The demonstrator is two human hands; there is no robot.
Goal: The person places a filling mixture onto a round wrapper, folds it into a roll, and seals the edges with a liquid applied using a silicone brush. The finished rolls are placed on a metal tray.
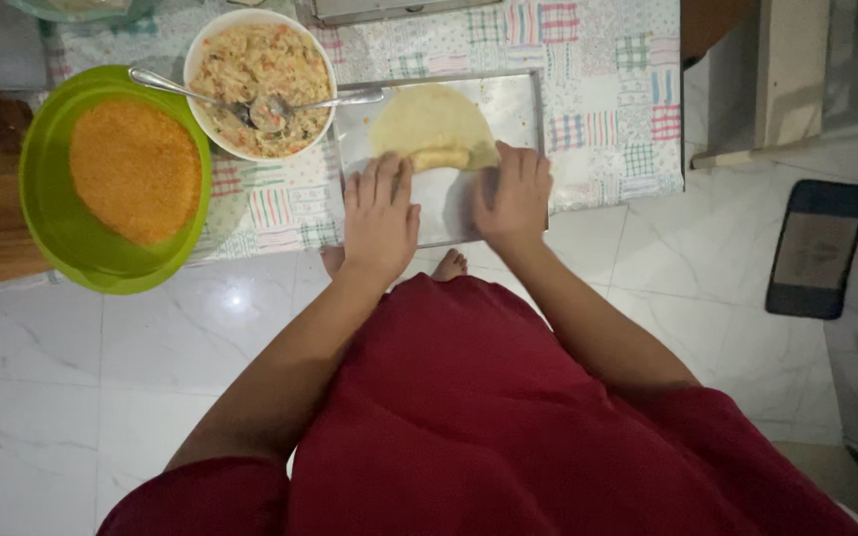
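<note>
A round pale wrapper [431, 119] lies on a metal tray [513, 99], its near edge rolled up into a tube [441, 158]. My left hand [381, 213] presses down on the left end of the roll, fingers flat and together. On the right end rests my right hand [516, 194], fingers curled over the fold. Both hands touch the rolled wrapper. The filling inside is hidden.
A white bowl [213, 45] of mixed filling holds two spoons [268, 109] left of the tray. A green bowl [47, 199] of orange crumbs stands farther left. A patchwork cloth [608, 79] covers the table. A dark mat [816, 248] lies on the white floor tiles at right.
</note>
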